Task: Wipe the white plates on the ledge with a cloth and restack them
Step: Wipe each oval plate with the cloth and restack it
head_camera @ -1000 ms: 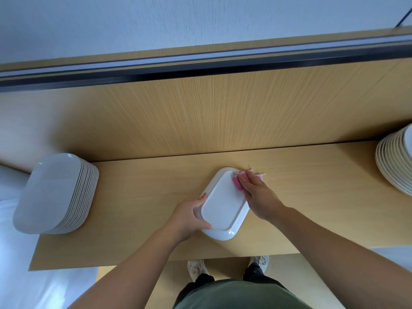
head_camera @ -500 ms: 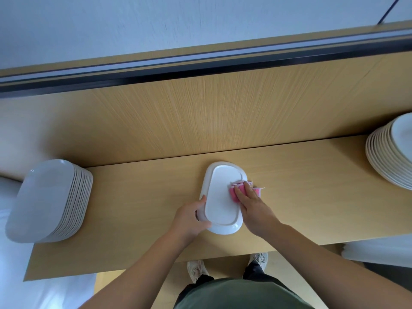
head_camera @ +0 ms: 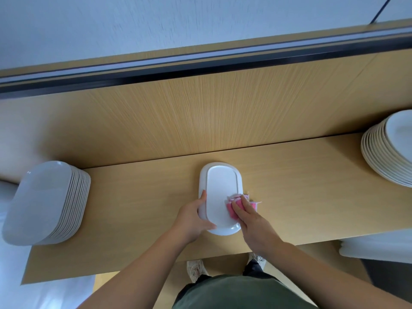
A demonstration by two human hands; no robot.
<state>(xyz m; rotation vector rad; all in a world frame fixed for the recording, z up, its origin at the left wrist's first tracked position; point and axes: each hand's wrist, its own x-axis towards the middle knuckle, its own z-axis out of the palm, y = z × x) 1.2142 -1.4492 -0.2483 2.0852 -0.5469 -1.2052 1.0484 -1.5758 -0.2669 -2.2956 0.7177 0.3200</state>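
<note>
Wiping was in hand; left stack (head_camera: 44, 204) stood well left of the lone plate (head_camera: 223, 186); left hand (head_camera: 191, 217) gripped its rim; right hand (head_camera: 252, 224) pressed the pink cloth (head_camera: 233, 211) flat-fingered onto it; right stack (head_camera: 392, 152) beyond; next, presumably, lifting it onto a stack.

Landmark: plate (head_camera: 219, 190), mid-ledge (head_camera: 301, 197).

- Left of plate: bare ledge, an open lane up to the left stack (head_camera: 44, 204) at the ledge end, well apart from the plate.
- Right of plate: a longer bare lane to the right stack (head_camera: 390, 152) at the far end.
- Behind plate: a thin strip of ledge, then the upright wood panel (head_camera: 200, 114) blocks.
- Near side of plate: crowded. The left hand (head_camera: 191, 219) grips the plate's left rim. The right hand (head_camera: 252, 221) presses the cloth (head_camera: 234, 206) on its right edge. Both forearms cross the ledge front, with only a narrow gap between them.
- Plate's far half: uncovered, reachable from above.
</note>
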